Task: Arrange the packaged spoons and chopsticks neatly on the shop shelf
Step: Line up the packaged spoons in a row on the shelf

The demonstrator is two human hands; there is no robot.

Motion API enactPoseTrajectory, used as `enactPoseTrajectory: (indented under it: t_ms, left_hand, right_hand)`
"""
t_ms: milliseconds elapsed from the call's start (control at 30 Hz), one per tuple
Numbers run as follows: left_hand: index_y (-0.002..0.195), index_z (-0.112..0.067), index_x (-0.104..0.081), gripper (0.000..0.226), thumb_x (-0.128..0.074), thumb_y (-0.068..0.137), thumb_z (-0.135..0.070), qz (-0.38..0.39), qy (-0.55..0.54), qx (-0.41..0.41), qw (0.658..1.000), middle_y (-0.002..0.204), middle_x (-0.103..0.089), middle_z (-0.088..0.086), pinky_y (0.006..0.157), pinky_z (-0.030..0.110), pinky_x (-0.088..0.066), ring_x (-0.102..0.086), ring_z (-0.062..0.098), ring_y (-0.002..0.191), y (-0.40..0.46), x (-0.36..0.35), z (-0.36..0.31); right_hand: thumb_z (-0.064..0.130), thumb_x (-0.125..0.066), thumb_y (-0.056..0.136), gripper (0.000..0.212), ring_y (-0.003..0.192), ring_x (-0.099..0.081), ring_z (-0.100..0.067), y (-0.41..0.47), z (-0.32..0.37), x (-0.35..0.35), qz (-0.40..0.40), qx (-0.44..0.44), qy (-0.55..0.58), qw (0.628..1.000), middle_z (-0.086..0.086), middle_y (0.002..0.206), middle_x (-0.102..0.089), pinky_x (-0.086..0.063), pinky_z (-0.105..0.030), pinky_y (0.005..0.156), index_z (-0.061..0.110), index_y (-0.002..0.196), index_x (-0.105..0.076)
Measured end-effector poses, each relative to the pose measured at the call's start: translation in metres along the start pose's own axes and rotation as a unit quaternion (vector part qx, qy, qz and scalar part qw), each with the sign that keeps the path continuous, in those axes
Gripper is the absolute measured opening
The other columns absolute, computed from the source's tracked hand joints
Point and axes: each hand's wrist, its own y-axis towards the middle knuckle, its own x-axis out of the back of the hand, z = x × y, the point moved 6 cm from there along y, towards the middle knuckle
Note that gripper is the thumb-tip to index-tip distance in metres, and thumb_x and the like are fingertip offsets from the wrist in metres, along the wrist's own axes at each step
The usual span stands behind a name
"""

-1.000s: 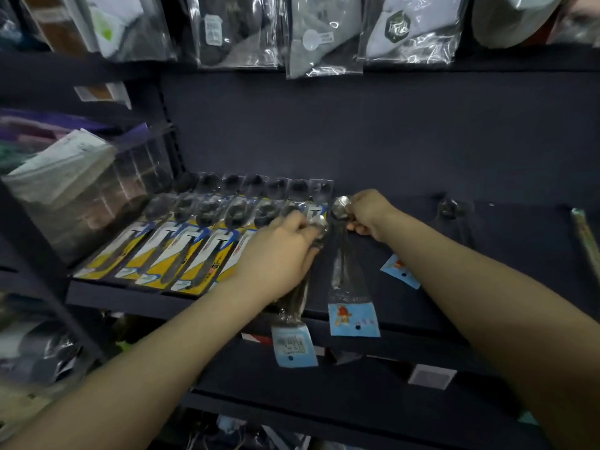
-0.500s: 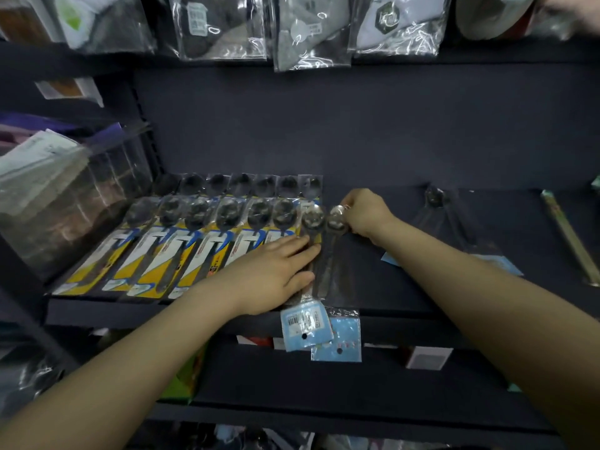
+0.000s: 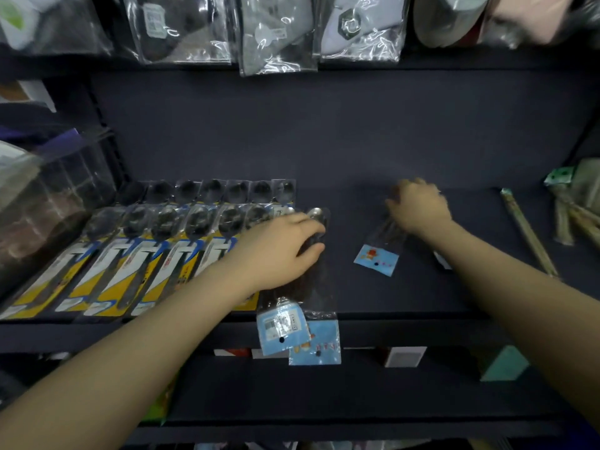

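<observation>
My left hand (image 3: 279, 251) rests on two clear spoon packets (image 3: 293, 323); their blue cards hang over the front edge of the dark shelf (image 3: 422, 293). These lie next to a neat row of spoon packs on yellow-and-blue cards (image 3: 130, 254). My right hand (image 3: 418, 209), blurred, lies over the top of a third clear spoon packet (image 3: 376, 259), which lies skewed further right. Whether its fingers grip the packet is unclear. A long packet of chopsticks (image 3: 526, 232) lies at the right, with a bundle of more chopsticks (image 3: 574, 216) beyond it.
A clear plastic box (image 3: 48, 206) stands at the shelf's left end. Bagged socks (image 3: 276, 34) hang from the shelf above. Small boxes (image 3: 404, 355) and a teal box (image 3: 503, 363) sit on the shelf below.
My right hand let go of the spoon head beside the row and moved right onto the third packet. My left hand slid up over the two packets. The view turned right.
</observation>
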Motion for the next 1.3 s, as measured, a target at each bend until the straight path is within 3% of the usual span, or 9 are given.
enactPoseTrajectory:
  t_ms: [167,367,467,600,733,900,1033,1167,1300]
  left_hand:
    - [0.119,-0.02,-0.052,0.04,-0.047,0.088,-0.044,0.028,0.0,0.019,0.999,0.113,-0.06,0.0,0.084,0.04,-0.049,-0.056,0.02,0.102,0.053,-0.018,-0.043]
    - [0.103,-0.01,-0.056,0.052,-0.044,0.086,-0.058,0.138,0.041,0.134,0.98,0.106,-0.055,0.008,0.069,0.033,-0.041,-0.054,0.026,0.092,0.119,-0.062,-0.07]
    - [0.11,-0.009,-0.055,0.054,-0.046,0.086,-0.056,0.138,0.092,0.171,0.971,0.114,-0.053,0.01,0.068,0.033,-0.039,-0.053,0.027,0.096,0.143,-0.075,-0.074]
    - [0.103,-0.007,-0.057,0.032,-0.051,0.09,-0.037,0.116,0.061,0.226,0.965,0.11,-0.057,0.011,0.063,0.033,-0.039,-0.053,0.026,0.084,0.161,-0.083,-0.07]
    - [0.085,-0.006,-0.051,0.014,-0.047,0.091,-0.017,0.134,0.028,0.242,0.961,0.095,-0.056,0.011,0.062,0.032,-0.04,-0.049,0.023,0.074,0.17,-0.086,-0.067]
    - [0.071,-0.004,-0.05,0.024,-0.043,0.089,-0.017,0.042,-0.139,0.286,0.947,0.066,-0.054,0.009,0.042,0.027,-0.035,-0.053,0.017,0.049,0.154,-0.059,-0.054]
    - [0.076,-0.014,-0.038,0.017,-0.034,0.092,-0.013,-0.067,-0.393,0.367,0.84,0.059,-0.044,0.007,0.033,0.017,-0.037,-0.05,0.014,0.03,0.111,-0.047,-0.031]
    - [0.079,-0.019,-0.038,0.016,-0.042,0.094,-0.021,-0.083,-0.447,0.379,0.806,0.059,-0.038,0.001,0.038,0.02,-0.029,-0.038,0.009,0.032,0.079,-0.042,-0.019]
    - [0.086,-0.021,-0.046,0.018,-0.037,0.096,-0.033,-0.096,-0.445,0.364,0.813,0.057,-0.032,-0.002,0.04,0.019,-0.021,-0.028,0.006,0.036,0.071,-0.03,-0.01]
  right_hand:
    - [0.041,-0.044,0.092,0.055,0.123,-0.042,-0.038,0.015,-0.072,-0.01,0.142,-0.047,-0.061,0.987,-0.022,0.136,-0.044,-0.037,-0.041,0.098,0.002,0.132,-0.042]
    - [0.014,-0.052,0.087,0.015,0.091,-0.057,-0.033,0.025,-0.077,-0.006,0.128,0.021,-0.019,0.991,-0.02,0.105,-0.06,-0.041,-0.033,0.069,0.001,0.093,-0.057]
    - [0.018,-0.045,0.089,0.023,0.067,-0.056,-0.025,0.033,-0.084,0.0,0.142,0.017,0.116,0.983,-0.012,0.074,-0.059,-0.039,-0.03,0.06,0.005,0.072,-0.052]
    - [0.014,-0.039,0.086,0.023,0.037,-0.033,-0.013,0.041,-0.105,-0.005,0.222,-0.091,0.447,0.862,-0.001,0.048,-0.039,-0.024,-0.018,0.04,0.013,0.065,-0.046]
    - [0.027,-0.044,0.094,0.022,0.031,-0.034,-0.008,0.045,-0.111,-0.01,0.276,-0.123,0.546,0.782,0.003,0.045,-0.04,-0.025,-0.013,0.033,0.014,0.076,-0.049]
    - [0.013,-0.043,0.092,0.019,0.047,-0.047,-0.011,0.044,-0.099,-0.02,0.311,-0.111,0.509,0.795,0.003,0.045,-0.062,-0.036,-0.019,0.039,0.011,0.076,-0.053]
    - [0.006,-0.043,0.089,0.023,0.051,-0.044,-0.016,0.04,-0.062,-0.036,0.323,-0.061,0.443,0.834,-0.009,0.063,-0.058,-0.034,-0.023,0.046,0.008,0.068,-0.053]
    - [0.005,-0.046,0.088,0.016,0.064,-0.047,-0.018,0.045,-0.022,-0.034,0.232,0.102,0.238,0.938,-0.009,0.078,-0.051,-0.032,-0.024,0.046,0.006,0.072,-0.049]
    - [0.026,-0.05,0.09,0.025,0.085,-0.057,-0.028,0.042,0.012,-0.025,0.188,0.155,0.157,0.957,-0.014,0.093,-0.059,-0.047,-0.033,0.073,0.004,0.081,-0.056]
